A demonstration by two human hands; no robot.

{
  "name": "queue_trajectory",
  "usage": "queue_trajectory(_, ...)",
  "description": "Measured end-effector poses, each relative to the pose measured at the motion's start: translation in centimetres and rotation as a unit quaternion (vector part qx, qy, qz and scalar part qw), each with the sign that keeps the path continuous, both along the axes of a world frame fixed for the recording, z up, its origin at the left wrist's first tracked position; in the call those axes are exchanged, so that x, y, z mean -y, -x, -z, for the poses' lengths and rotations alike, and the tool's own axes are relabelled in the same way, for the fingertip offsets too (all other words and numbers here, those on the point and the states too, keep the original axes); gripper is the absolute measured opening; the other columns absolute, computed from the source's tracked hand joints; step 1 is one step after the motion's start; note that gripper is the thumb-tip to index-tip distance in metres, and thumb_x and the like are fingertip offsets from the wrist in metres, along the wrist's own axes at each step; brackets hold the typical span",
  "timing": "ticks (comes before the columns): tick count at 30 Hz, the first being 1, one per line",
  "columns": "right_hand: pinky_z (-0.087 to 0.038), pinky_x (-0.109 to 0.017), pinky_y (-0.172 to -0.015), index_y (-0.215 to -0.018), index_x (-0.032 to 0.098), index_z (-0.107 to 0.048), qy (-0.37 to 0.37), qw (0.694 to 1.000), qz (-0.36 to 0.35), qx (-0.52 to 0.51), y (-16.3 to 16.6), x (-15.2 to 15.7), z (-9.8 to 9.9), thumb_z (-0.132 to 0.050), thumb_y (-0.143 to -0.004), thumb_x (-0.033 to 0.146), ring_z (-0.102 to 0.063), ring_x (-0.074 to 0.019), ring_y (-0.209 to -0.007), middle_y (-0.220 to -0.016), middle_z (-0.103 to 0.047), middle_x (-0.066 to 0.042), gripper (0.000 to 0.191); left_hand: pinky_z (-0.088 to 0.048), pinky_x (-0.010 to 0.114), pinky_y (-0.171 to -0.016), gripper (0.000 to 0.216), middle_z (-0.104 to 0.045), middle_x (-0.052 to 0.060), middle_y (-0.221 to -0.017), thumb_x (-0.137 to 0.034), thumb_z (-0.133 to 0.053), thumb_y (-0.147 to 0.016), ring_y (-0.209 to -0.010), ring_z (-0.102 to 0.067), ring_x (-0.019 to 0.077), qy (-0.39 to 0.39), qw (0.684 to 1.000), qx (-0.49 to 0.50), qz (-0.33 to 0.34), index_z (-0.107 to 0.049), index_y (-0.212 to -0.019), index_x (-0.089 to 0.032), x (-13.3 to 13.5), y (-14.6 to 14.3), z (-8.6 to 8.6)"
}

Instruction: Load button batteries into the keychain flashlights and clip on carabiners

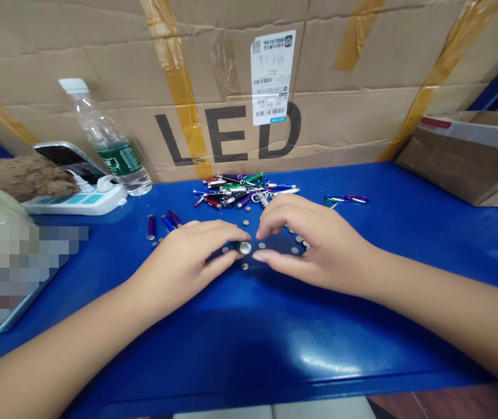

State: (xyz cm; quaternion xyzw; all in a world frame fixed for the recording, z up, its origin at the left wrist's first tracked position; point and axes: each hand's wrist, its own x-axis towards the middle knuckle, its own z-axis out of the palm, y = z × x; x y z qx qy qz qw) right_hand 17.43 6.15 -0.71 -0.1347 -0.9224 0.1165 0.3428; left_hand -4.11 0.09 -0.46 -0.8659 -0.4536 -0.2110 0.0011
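My left hand (192, 256) rests on the blue table (249, 337) with its fingers closed round a small green flashlight tube (241, 247), silver end pointing right. My right hand (305, 244) sits just to its right, thumb and forefinger curved and apart, tips close to the tube's open end and holding nothing I can see. Several small button batteries (261, 245) lie scattered on the table between and under the fingers. Behind the hands lies a pile of coloured mini keychain flashlights (240, 191). Loose purple and blue tubes (164, 224) lie left of the pile.
A cardboard wall marked LED (231, 139) backs the table. A water bottle (109, 142), power strip (78, 201) and phone (63, 154) stand at left. Carabiner clips (347, 200) lie at right, before a cardboard box (467, 154). A blurred object (13, 273) sits at the left edge.
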Motion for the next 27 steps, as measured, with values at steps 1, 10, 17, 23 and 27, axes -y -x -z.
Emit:
queue_trajectory(1, -0.045, -0.032, -0.077, -0.088, 0.019, -0.059, -0.002, 1.000, 0.003, 0.001, 0.0, 0.0, 0.0, -0.061, -0.087, 0.024, -0.056, -0.0179, -0.085, -0.088, -0.062, -0.005, 0.005, -0.050, 0.027, -0.085, 0.024, -0.072, 0.003, -0.101, -0.029, -0.046, -0.095, -0.094, -0.067, 0.0165, -0.003, 1.000, 0.004, 0.000, -0.067, -0.103, -0.021, -0.1, 0.0, 0.0)
queue_trajectory(10, -0.041, -0.038, -0.083, -0.097, 0.020, -0.070, 0.009, 0.984, 0.028, 0.176, 0.6, -0.3, 1.4, -0.061, -0.088, 0.034, -0.056, -0.0215, -0.091, -0.099, -0.062, -0.008, 0.019, -0.052, 0.030, -0.086, 0.021, -0.073, 0.003, -0.102, -0.031, -0.051, -0.091, -0.096, -0.067, 0.0186, -0.011, 0.999, 0.032, -0.043, -0.068, -0.100, -0.021, -0.7, 0.5, 0.3)
queue_trajectory(17, -0.041, -0.037, -0.084, -0.094, 0.019, -0.072, 0.055, 0.974, 0.043, 0.216, 1.7, 0.1, 1.7, -0.060, -0.087, 0.021, -0.056, -0.0225, -0.096, -0.102, -0.063, -0.009, 0.014, -0.052, 0.028, -0.084, 0.023, -0.072, 0.003, -0.104, -0.031, -0.048, -0.092, -0.096, -0.067, 0.0177, 0.005, 0.999, 0.019, -0.026, -0.068, -0.099, -0.021, -0.5, 0.0, 0.2)
queue_trajectory(23, -0.040, -0.034, -0.079, -0.088, 0.018, -0.070, 0.033, 0.978, 0.054, 0.199, 1.2, -0.4, 1.6, -0.060, -0.084, 0.015, -0.057, -0.0204, -0.090, -0.096, -0.064, -0.007, 0.011, -0.053, 0.029, -0.086, 0.022, -0.073, 0.003, -0.103, -0.031, -0.051, -0.092, -0.096, -0.067, 0.0181, -0.001, 0.999, 0.020, -0.039, -0.068, -0.100, -0.020, -0.8, 0.3, 0.3)
queue_trajectory(27, -0.039, -0.034, -0.079, -0.086, 0.020, -0.071, 0.011, 0.974, 0.054, 0.218, 0.7, -0.8, 1.4, -0.061, -0.085, 0.015, -0.058, -0.0205, -0.091, -0.094, -0.064, -0.006, 0.011, -0.052, 0.027, -0.086, 0.018, -0.073, 0.002, -0.103, -0.027, -0.054, -0.091, -0.095, -0.068, 0.0162, -0.016, 0.999, 0.019, -0.029, -0.068, -0.101, -0.021, -0.8, 0.5, 0.4)
